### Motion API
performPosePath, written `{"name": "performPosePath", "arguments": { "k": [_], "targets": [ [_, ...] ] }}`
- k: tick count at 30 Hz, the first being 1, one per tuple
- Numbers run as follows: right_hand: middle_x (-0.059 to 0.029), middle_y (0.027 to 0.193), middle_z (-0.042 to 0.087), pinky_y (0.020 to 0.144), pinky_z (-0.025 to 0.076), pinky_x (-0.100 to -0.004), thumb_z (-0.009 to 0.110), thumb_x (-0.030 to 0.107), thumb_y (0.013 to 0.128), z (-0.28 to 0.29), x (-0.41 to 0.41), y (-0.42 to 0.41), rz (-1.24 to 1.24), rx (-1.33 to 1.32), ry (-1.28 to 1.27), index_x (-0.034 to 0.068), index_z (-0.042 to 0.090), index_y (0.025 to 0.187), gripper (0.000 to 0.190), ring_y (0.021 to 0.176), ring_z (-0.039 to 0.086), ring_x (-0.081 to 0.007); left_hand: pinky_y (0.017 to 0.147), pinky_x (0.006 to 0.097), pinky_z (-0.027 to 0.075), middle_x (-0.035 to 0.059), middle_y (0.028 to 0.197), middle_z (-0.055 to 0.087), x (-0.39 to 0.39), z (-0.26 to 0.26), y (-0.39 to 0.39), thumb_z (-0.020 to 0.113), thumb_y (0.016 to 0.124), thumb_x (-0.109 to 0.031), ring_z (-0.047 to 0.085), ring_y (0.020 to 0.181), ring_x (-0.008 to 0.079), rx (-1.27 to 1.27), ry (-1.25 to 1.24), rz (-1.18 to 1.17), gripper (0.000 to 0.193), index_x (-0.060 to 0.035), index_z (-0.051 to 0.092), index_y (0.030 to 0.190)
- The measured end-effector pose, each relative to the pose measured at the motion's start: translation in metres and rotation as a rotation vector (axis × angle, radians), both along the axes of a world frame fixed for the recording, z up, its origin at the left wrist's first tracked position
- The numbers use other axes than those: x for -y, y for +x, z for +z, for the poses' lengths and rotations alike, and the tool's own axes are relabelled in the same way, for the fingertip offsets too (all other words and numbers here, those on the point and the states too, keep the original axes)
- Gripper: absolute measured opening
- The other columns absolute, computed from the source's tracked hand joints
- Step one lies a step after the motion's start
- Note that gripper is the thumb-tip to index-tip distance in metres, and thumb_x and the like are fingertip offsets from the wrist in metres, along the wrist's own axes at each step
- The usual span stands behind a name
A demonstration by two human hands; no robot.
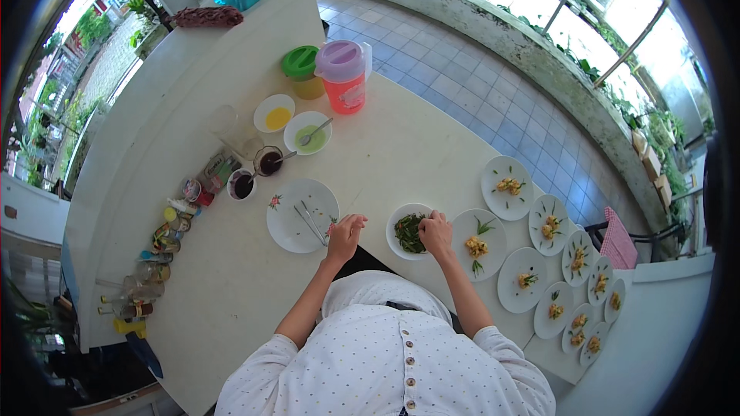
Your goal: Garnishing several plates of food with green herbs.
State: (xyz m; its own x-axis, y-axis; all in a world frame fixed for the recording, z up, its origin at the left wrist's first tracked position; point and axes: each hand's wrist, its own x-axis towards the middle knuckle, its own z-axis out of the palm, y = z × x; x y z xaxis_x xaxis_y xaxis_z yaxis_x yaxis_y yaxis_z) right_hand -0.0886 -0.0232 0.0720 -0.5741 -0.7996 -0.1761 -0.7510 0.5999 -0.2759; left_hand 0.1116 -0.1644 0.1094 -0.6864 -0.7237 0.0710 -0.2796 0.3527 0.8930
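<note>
My right hand [436, 233] reaches into a white bowl [409, 207] of chopped green leaves [409, 234], its fingertips among them at the right side; whether they pinch any is hidden. My left hand [346, 234] hovers by the table edge, fingers loosely bent, with nothing visible in it. Beside it lies a flower-patterned white plate [289, 193] with metal tongs [310, 222] and a few crumbs. Just right of the bowl, a white plate [491, 222] carries a small heap of golden food [477, 247] with green leaves above and below.
Several plated portions [526, 281] crowd the table's right end. Ahead stand a pink pitcher [345, 92], a green-lidded pitcher [303, 78], a bowl of yellow liquid [277, 118], a bowl of green sauce [308, 137] and dark sauce cups [241, 185]. Bottles and jars [153, 270] line the left.
</note>
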Motion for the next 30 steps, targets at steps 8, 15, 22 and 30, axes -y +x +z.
{"name": "performPosePath", "arguments": {
  "k": [8,15,22,30],
  "targets": [
    [-0.0038,0.088,0.052,0.074,0.042,-0.0381,0.069,0.016,0.068,0.015,-0.032,-0.003,-0.157,0.069,-0.128,0.017,0.067,0.084,0.016,0.093,0.052,-0.0219,0.066,0.0342,0.046,0.012,0.088,0.06,-0.005,-0.01,-0.036,0.052,0.087,-0.026,0.058,0.077,0.0234,0.137,-0.073,-0.2,0.023,-0.0048,0.062,0.09],
    [-0.005,0.099,0.047,0.076,0.043,-0.0376,0.07,0.019,0.067,0.012,-0.034,0.0,-0.171,-0.027,-0.106,0.018,0.066,0.089,0.022,0.102,0.044,-0.0232,0.083,0.0419,0.035,0.0115,0.113,0.044,-0.019,-0.031,-0.072,0.067,0.072,-0.026,0.036,0.111,0.0272,0.4,-0.647,-0.275,0.019,-0.0149,0.065,0.087],
    [-0.0051,0.1,0.045,0.078,0.042,-0.0369,0.069,0.019,0.065,0.007,-0.044,0.005,-0.169,0.053,-0.042,0.02,0.067,0.085,0.02,0.101,0.042,-0.0242,0.088,0.0457,0.029,0.0099,0.121,0.042,-0.017,-0.051,-0.083,0.068,0.069,-0.027,0.031,0.117,0.0251,0.605,-0.848,-0.32,0.015,-0.0148,0.066,0.078],
    [-0.0072,0.11,0.041,0.081,0.039,-0.0405,0.07,0.022,0.066,0.001,-0.045,0.01,-0.224,0.01,-0.121,0.02,0.066,0.094,0.028,0.106,0.036,-0.0269,0.087,0.0432,0.03,0.0088,0.121,0.043,-0.013,-0.06,-0.081,0.065,0.071,-0.024,0.033,0.117,0.0244,0.589,-0.803,-0.375,0.011,-0.0134,0.067,0.075]
  ]
}}
